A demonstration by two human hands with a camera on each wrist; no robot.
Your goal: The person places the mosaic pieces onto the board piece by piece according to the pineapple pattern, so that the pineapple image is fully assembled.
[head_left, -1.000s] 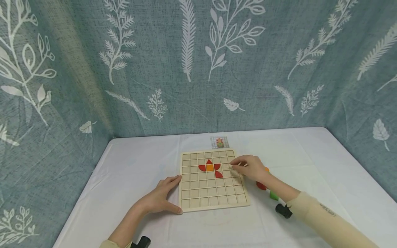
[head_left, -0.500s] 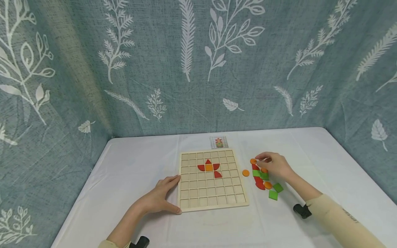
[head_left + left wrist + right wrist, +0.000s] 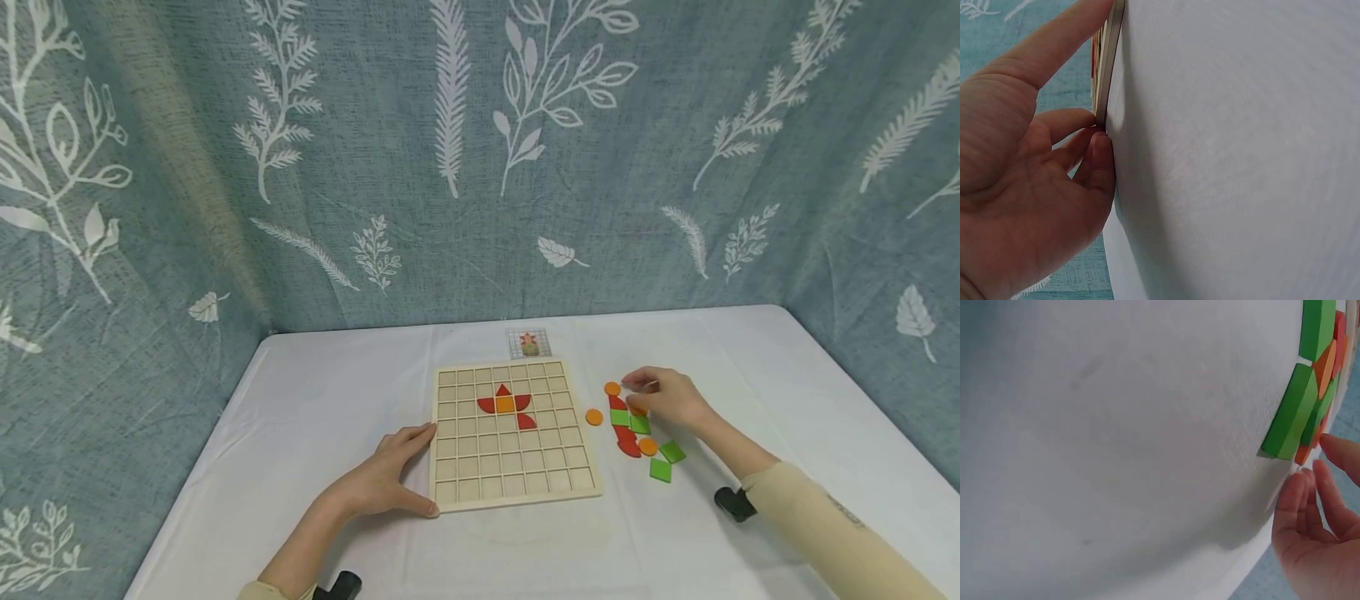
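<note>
The right hand (image 3: 667,398) is seen over the far end of a cluster of loose pieces (image 3: 637,432) on the white surface (image 3: 315,417); its fingers are loosely curled with the tips together over an orange piece (image 3: 638,410), but whether that piece is pinched cannot be told. In the right wrist view the fingertips (image 3: 1300,487) are set just beside the green and orange pieces (image 3: 1300,406). The cluster of red, green and orange pieces is laid just right of the wooden grid board (image 3: 513,467), and two orange discs (image 3: 594,417) are placed between it and the board's right edge. The left hand (image 3: 386,479) is pressed against the board's left edge near its near corner, fingers straight and thumb along the near edge; nothing is clasped. A red and orange figure (image 3: 507,403) is fitted in the board's far cells, and most cells are left bare. A small pattern card (image 3: 529,342) is laid just beyond the far edge. Open white surface is left to the left of the board, near it, and far right of the pieces.
</note>
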